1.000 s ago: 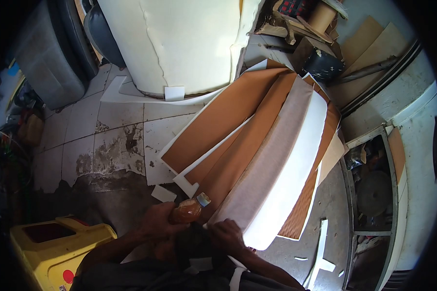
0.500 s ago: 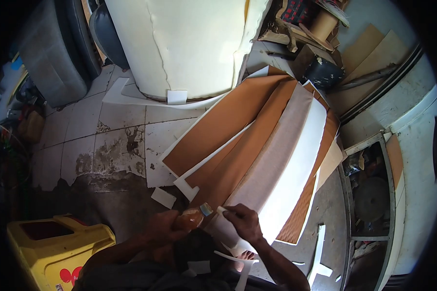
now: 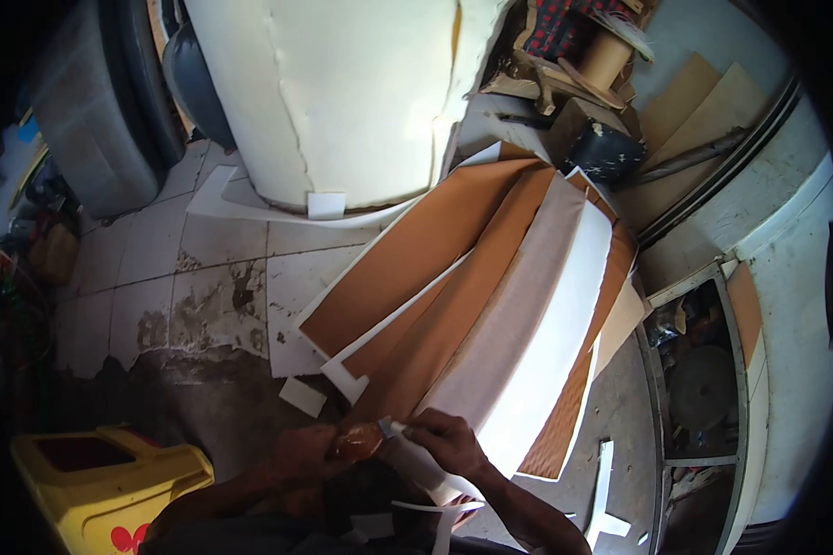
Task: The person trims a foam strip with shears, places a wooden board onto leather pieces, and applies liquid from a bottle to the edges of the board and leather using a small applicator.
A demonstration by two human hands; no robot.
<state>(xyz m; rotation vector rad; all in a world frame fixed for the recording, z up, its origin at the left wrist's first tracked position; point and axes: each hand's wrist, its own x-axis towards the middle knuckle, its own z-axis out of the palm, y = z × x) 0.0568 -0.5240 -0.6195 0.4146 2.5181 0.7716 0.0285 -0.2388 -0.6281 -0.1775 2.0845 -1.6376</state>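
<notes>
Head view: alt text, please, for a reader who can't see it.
The left hand holds an orange-brown bottle while the right hand pinches a small white piece at its mouth. Beyond them, white-edged brown sheets are spread on the tiled floor, near a tall cream form.

Yellow case (image 3: 111, 486) limits room beside left forearm (image 3: 211, 495).

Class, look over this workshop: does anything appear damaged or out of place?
Yes. The white floor tiles are stained and end in a ragged, broken edge. The black cushion is flecked with pale patches, as if worn. A white scrap lies loose on the floor, perhaps just an offcut.
</notes>
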